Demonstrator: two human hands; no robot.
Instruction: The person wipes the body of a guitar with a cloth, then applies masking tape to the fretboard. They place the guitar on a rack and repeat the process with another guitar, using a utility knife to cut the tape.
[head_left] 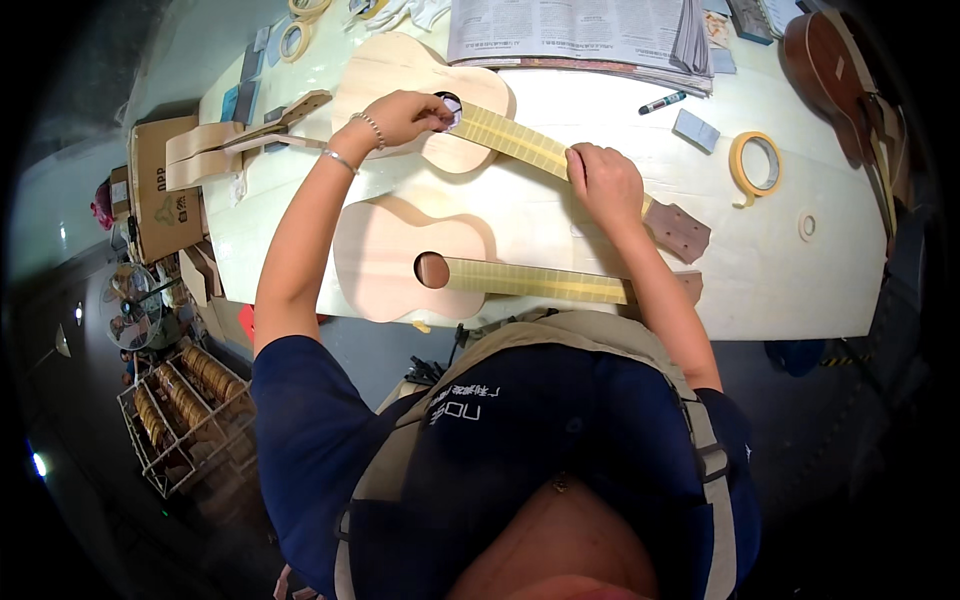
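An unfinished pale-wood ukulele (390, 75) lies at the far side of the table, its neck slanting down to the right. Yellowish tape covers its fretboard (515, 140). My left hand (408, 117) is closed, its fingertips at the sound hole on a whitish crumpled piece of paper (454, 110); the fingertips are partly hidden. My right hand (608, 185) is wrapped round the neck, short of the dark headstock (680, 232). Nearer to me lies a second bare ukulele (380, 255), its fretboard taped too, its headstock partly behind my right forearm.
Newspapers (580, 35) lie at the back. To the right are a marker (662, 102), a grey-blue block (696, 131), a tape roll (756, 163), a smaller ring (807, 227) and a brown ukulele (825, 85). Wooden necked parts (215, 150) and a cardboard box (160, 190) stand left.
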